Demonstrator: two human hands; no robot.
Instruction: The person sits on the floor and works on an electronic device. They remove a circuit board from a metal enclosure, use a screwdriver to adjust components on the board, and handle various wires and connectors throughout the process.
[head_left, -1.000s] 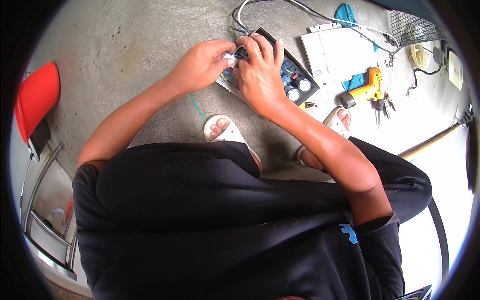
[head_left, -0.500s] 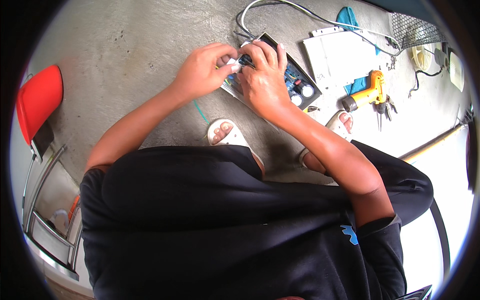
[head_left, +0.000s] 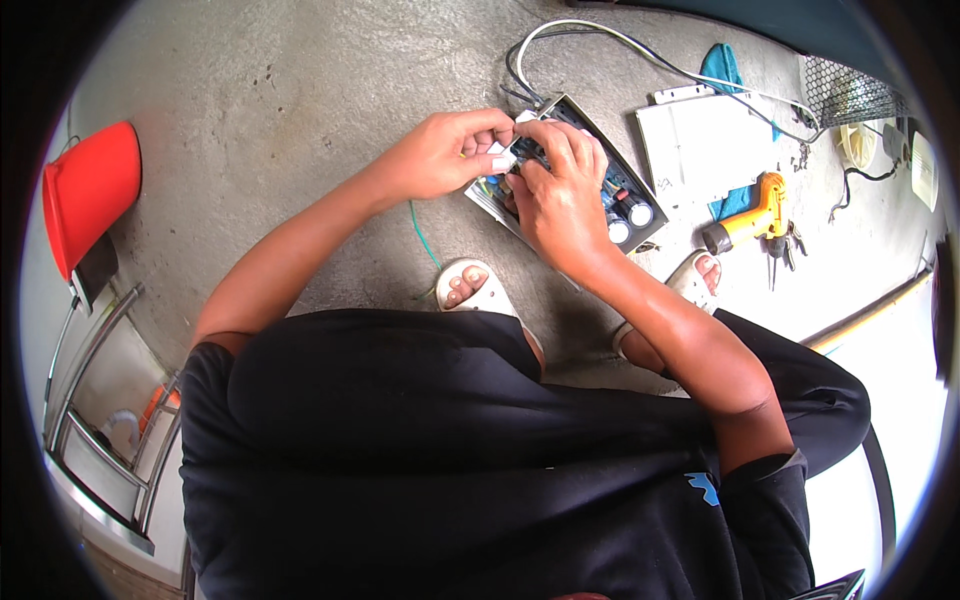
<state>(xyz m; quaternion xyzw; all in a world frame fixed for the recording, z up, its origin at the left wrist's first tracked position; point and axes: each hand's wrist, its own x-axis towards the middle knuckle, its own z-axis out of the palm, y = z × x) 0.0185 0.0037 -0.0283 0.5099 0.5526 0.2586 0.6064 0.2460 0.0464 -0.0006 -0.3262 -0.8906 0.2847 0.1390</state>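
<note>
Two hands crowd an open box (head_left: 624, 171) on the concrete floor (head_left: 320, 90).
The box lies tilted across my view just beyond the sandals (head_left: 484, 298); the left hand (head_left: 455, 152) pinches a small white piece (head_left: 497, 150) over its left end, while the right hand (head_left: 563, 195) bends its fingers down inside (what they hold, if anything, I can't tell from here). The walls look stiff and probably metal, so I'd judge the box fairly weighty and best gripped by its outer sides. The round cans (head_left: 638, 214) and thin wires (head_left: 488, 187) inside seem fragile, poor things to lift by. The white piece looks light and hard, suited to fingertips.
</note>
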